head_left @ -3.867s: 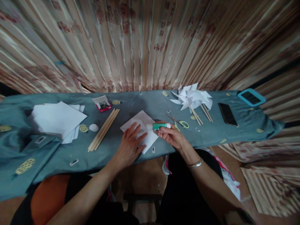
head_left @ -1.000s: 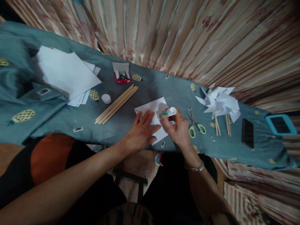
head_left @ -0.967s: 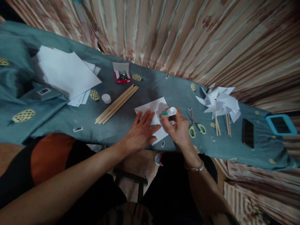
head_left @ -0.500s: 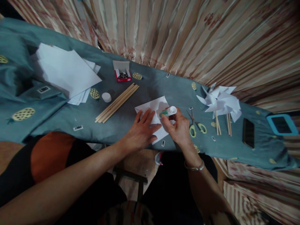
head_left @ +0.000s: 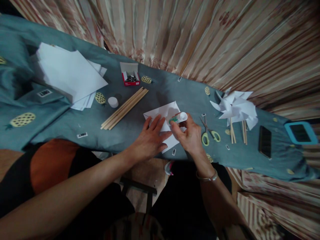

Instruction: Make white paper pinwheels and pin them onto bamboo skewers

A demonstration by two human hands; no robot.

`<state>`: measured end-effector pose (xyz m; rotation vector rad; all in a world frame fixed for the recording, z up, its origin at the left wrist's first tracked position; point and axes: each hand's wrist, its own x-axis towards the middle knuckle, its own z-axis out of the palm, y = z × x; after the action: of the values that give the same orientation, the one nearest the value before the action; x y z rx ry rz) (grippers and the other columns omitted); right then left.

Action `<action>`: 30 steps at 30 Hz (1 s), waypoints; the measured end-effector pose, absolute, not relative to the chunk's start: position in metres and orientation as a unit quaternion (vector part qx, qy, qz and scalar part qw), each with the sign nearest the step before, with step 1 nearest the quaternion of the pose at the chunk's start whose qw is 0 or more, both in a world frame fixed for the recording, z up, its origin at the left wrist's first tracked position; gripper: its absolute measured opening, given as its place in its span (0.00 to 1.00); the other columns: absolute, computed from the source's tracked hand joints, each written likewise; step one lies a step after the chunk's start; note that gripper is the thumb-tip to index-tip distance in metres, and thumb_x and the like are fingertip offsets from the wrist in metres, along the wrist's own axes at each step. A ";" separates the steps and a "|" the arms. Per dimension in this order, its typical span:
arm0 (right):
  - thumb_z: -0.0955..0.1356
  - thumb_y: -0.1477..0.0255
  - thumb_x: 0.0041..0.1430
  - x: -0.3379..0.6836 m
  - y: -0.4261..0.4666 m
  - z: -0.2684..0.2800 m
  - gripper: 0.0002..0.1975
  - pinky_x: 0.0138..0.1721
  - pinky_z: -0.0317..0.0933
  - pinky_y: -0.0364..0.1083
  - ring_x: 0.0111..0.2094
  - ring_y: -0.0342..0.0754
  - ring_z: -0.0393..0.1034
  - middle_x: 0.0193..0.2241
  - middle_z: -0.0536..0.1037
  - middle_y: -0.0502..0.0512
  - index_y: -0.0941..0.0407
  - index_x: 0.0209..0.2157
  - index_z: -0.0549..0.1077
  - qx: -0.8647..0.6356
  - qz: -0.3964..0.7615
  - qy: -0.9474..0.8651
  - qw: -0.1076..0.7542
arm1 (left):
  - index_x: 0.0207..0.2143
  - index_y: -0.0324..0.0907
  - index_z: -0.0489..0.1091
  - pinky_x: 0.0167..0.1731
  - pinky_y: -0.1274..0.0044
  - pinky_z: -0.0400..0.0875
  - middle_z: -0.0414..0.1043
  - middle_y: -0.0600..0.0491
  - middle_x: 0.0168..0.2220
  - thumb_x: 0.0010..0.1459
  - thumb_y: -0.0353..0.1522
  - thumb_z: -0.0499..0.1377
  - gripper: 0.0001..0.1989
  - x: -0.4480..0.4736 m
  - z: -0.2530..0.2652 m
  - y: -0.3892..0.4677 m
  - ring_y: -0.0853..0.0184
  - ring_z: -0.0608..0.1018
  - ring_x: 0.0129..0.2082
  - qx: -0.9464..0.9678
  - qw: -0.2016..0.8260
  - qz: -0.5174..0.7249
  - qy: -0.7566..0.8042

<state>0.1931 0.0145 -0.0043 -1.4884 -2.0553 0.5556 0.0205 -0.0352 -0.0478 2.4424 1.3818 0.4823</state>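
The glue stick [head_left: 178, 117] is in the right hand [head_left: 188, 134], whose thumb and fingers are closed around it; it leans over the white paper [head_left: 168, 111]. Whether its lower end touches the paper, I cannot tell. The left hand [head_left: 151, 137] lies on the paper with its fingers spread, and it grips nothing. To the left of the paper there are the wooden sticks [head_left: 124, 108], side by side, then a small white cap [head_left: 113, 102], and farther a pile of sheets [head_left: 71, 73]. Beyond the paper, toward the left, stands the open red box [head_left: 131, 79] with small metal pieces inside. To the right of the paper lie the scissors [head_left: 210, 131], then the white pinwheels [head_left: 237, 107], and farther the dark phone [head_left: 265, 141].
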 end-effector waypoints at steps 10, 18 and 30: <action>0.67 0.61 0.59 0.191 0.014 -0.004 0.13 0.26 0.65 0.43 0.28 0.48 0.76 0.28 0.79 0.51 0.55 0.41 0.70 -0.545 0.211 -0.770 0.257 | 0.60 0.49 0.65 0.63 0.47 0.48 0.50 0.43 0.70 0.60 0.42 0.61 0.26 0.020 -0.046 -0.036 0.43 0.50 0.69 0.854 0.133 0.163 0.475; 0.68 0.63 0.59 0.191 0.014 -0.003 0.13 0.27 0.65 0.43 0.28 0.47 0.75 0.29 0.79 0.52 0.56 0.42 0.70 -0.532 0.227 -0.774 0.256 | 0.60 0.48 0.65 0.63 0.47 0.47 0.49 0.41 0.70 0.60 0.42 0.61 0.27 0.019 -0.046 -0.036 0.42 0.51 0.69 0.854 0.137 0.167 0.473; 0.68 0.62 0.59 0.191 0.014 -0.003 0.12 0.26 0.65 0.42 0.28 0.47 0.75 0.29 0.79 0.51 0.54 0.41 0.69 -0.527 0.227 -0.782 0.243 | 0.61 0.48 0.64 0.64 0.48 0.47 0.50 0.42 0.70 0.61 0.42 0.60 0.27 0.019 -0.047 -0.036 0.44 0.51 0.69 0.856 0.129 0.164 0.472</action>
<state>0.1911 0.0138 -0.0031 -1.4404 -2.1358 0.6207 0.0190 -0.0356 -0.0474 2.4904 1.3738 0.4766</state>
